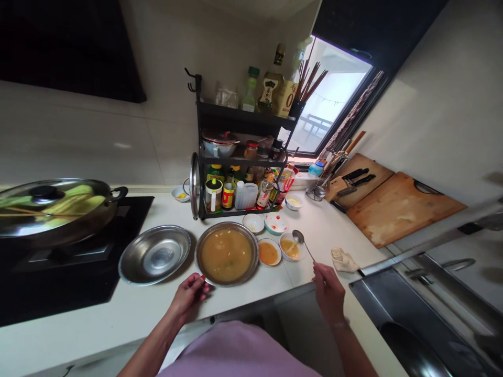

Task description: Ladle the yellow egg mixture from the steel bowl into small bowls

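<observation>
My right hand [329, 290] grips the thin handle of a metal spoon [298, 236]. Its bowl is held over the right side of a small white bowl [290, 247] with yellowish liquid and a pale piece in it. My left hand [190, 294] is closed at the near-left rim of a round metal basin [254, 264], thumb on the edge and fingers curled below. Cloudy brown liquid with a few small bits fills much of the basin. Between basin and white bowl sits another small bowl [269, 253] of orange-brown liquid.
At left, a metal basin [135, 256] stands beside the hob, where a lidded pan [78, 230] holds corn. Behind are small bowls [276, 222] and a black rack [243, 116] of bottles. To the right lie a cloth [343, 260], cutting boards [401, 209] and a sink [377, 298].
</observation>
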A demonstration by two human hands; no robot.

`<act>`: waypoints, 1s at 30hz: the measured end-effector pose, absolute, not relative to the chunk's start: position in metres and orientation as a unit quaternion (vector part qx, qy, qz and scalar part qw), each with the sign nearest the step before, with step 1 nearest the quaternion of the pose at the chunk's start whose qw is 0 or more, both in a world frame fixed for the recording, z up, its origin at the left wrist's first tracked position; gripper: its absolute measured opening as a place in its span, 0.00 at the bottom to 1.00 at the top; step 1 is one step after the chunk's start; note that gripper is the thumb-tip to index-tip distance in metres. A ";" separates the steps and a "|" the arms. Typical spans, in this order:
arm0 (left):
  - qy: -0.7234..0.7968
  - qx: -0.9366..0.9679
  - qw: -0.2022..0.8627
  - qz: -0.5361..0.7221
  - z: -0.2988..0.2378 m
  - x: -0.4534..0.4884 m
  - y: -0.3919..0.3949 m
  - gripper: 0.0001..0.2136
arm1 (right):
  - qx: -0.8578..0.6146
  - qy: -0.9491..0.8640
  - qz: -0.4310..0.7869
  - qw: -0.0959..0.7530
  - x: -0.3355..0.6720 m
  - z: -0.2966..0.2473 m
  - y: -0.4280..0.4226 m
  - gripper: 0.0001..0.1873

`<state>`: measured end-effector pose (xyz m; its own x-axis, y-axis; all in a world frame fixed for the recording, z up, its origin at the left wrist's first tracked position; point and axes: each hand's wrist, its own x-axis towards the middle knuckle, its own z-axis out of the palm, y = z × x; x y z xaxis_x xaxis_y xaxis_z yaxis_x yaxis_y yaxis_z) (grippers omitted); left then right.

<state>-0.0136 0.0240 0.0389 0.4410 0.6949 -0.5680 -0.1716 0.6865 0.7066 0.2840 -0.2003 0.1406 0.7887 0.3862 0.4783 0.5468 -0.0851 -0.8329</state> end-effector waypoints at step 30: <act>0.432 0.296 0.807 0.274 0.030 -0.015 0.026 0.19 | -0.631 -0.141 0.191 0.738 0.215 0.113 -0.130 0.18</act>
